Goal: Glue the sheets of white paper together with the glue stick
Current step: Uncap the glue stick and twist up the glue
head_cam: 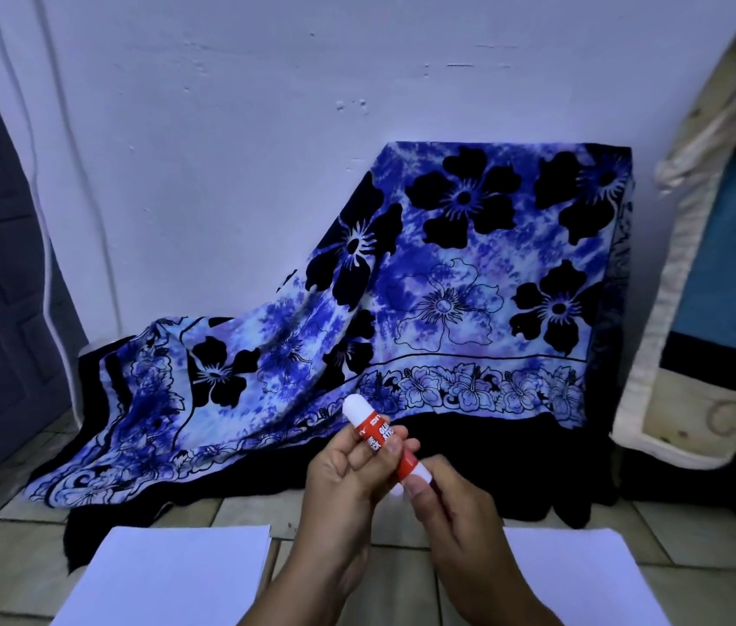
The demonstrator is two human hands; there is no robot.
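A pale wall (230,128) and a tiled floor (695,553) frame the scene, with a blue floral cloth (470,282) draped over something against the wall at 12 o'clock. Above the floor, both hands hold a red-and-white glue stick (383,438), tilted with its white cap toward 11 o'clock. The left hand (342,472) has its grip clamped around the red printed barrel; the right hand (456,508) has thumb and fingers pinched on the white base end at the stick's 5 o'clock. Two stacks of white paper lie flat on the floor, apart from each other: the left stack (176,576) at 7 o'clock of the hands, the right stack (583,576) at 5 o'clock.
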